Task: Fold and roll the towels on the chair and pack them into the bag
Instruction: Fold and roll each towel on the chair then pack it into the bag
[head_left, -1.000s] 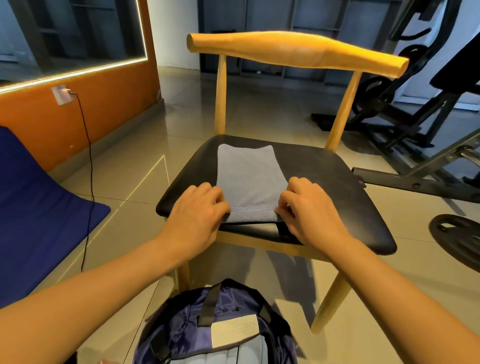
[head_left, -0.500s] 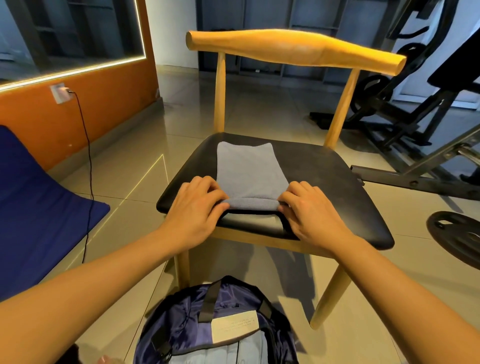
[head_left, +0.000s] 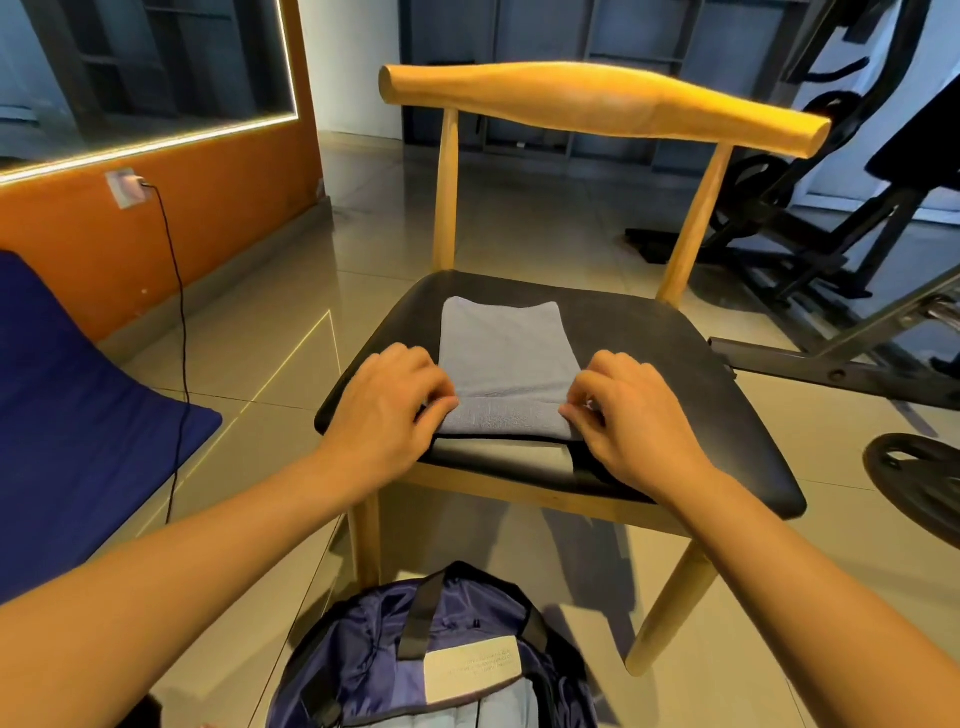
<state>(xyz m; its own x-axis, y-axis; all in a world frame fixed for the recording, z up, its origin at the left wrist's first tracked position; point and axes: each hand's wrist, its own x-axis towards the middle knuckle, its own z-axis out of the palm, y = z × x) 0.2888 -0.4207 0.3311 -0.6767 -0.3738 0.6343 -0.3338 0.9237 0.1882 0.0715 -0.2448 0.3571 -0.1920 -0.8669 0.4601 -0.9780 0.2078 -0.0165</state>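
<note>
Two hands: left hand (head_left: 387, 410) and right hand (head_left: 631, 415) at the near corners of the towel (head_left: 506, 353), one per side, likely to keep the roll even across its width.
Grip: fingers curled, pinching the turned-over near edge; thumbs mostly hidden.
Towel: folded to a narrow strip, flat along the middle of the chair seat (head_left: 675, 374), with its first turn formed by the front edge.
Rolling direction: probably away, toward the back edge.
Bag (head_left: 447, 660): on the floor below the front edge, mouth open, within easy reach for packing.
</note>
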